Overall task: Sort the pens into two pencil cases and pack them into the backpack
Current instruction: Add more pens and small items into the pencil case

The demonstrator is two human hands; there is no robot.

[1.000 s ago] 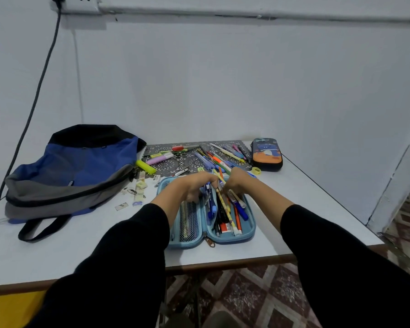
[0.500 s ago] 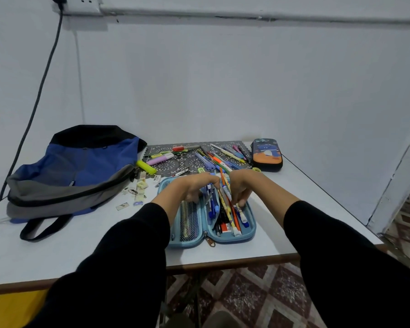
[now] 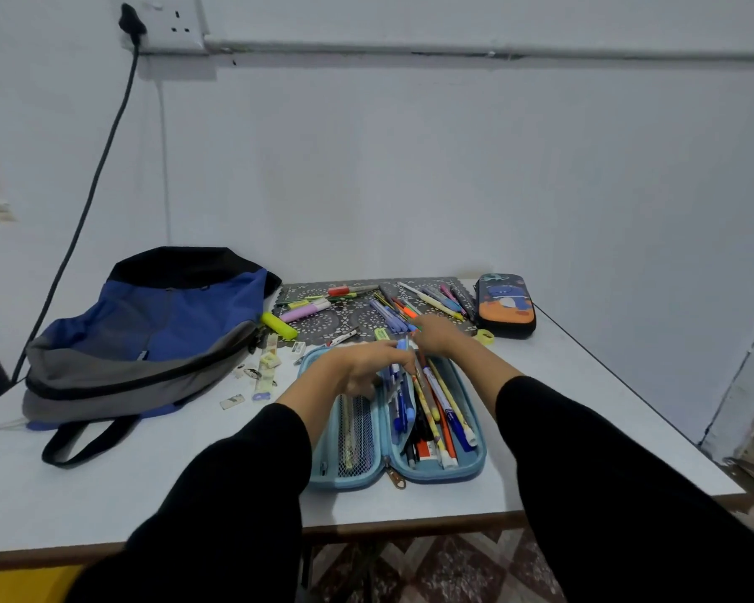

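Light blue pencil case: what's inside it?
In the pencil case, the right half holds pens and pencils; the left half's mesh pocket shows a few more. The left hand covers the far end, so that part is hidden.

Left hand [image 3: 363,368], right hand [image 3: 437,338] outstretched, fingers seemingly curled.

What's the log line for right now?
left hand: over pens in open light-blue zip pencil case | right hand: at loose pens on grey patterned mat | grips: unclear | dark cartoon pencil case: closed
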